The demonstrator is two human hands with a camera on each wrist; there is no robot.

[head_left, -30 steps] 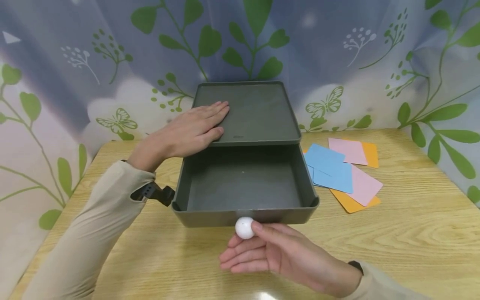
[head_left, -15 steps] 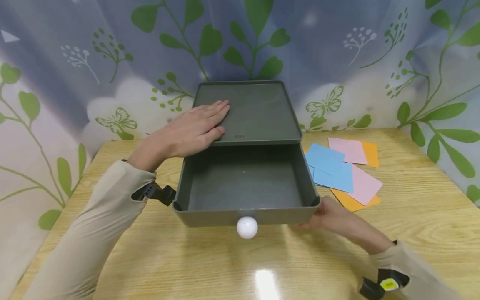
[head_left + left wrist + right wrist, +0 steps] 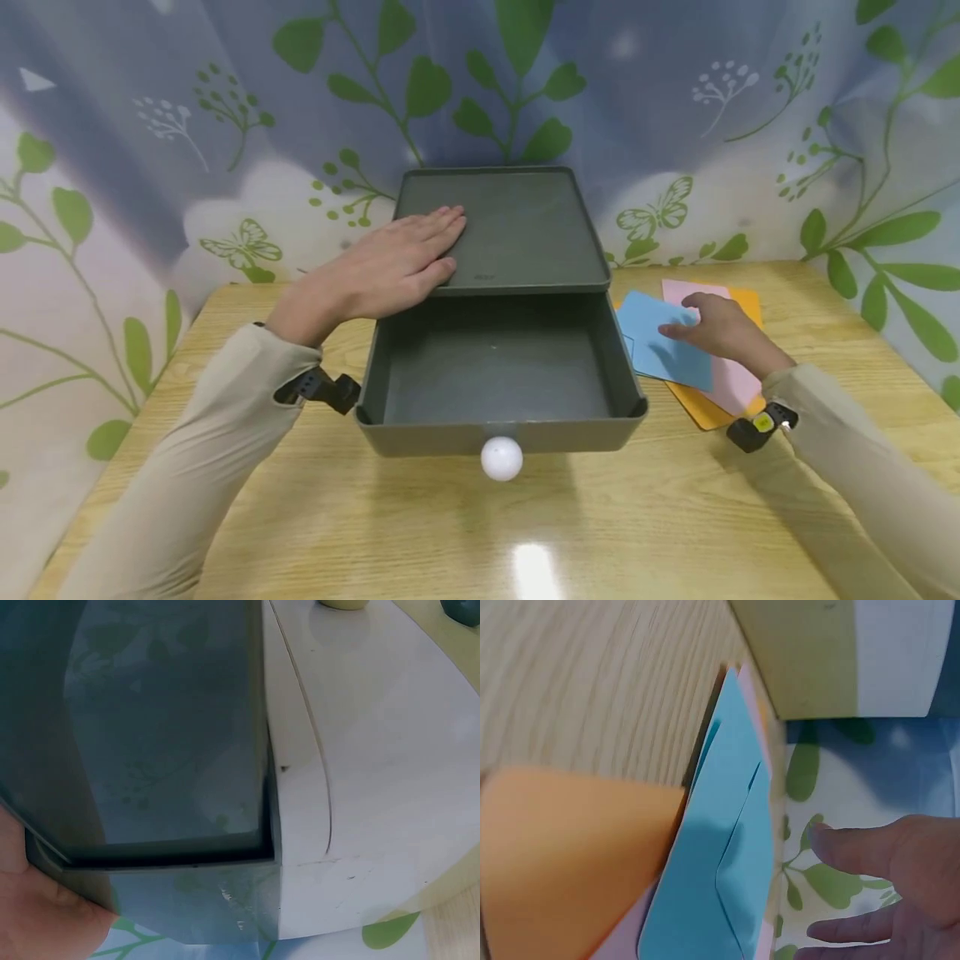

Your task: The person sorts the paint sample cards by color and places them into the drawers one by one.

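Note:
In the head view, my left hand point(image 3: 382, 267) lies flat on the grey-green top point(image 3: 525, 225) of a small box, fingers straight. Below that top, a drawer point(image 3: 450, 437) stands pulled out toward me, with a round white knob point(image 3: 502, 458) on its front. To the right, my right hand point(image 3: 727, 333) is over loose blue cards point(image 3: 667, 354), thumb and fingers apart with nothing between them. The right wrist view shows the same hand point(image 3: 922, 877) a little away from a blue card point(image 3: 679, 900). Part of my left hand point(image 3: 45, 907) shows beside the box top in the left wrist view.
Pink cards point(image 3: 726, 383) and orange cards point(image 3: 701, 408) lie under and around the blue ones on the wooden table point(image 3: 420, 533). A leaf-patterned curtain point(image 3: 300, 108) hangs behind the table. The box's white side point(image 3: 390, 772) shows in the left wrist view.
My right hand has left the white knob, passed by the drawer's right front corner, and moved out over the cards. My left hand has stayed on the box top; the drawer remains open.

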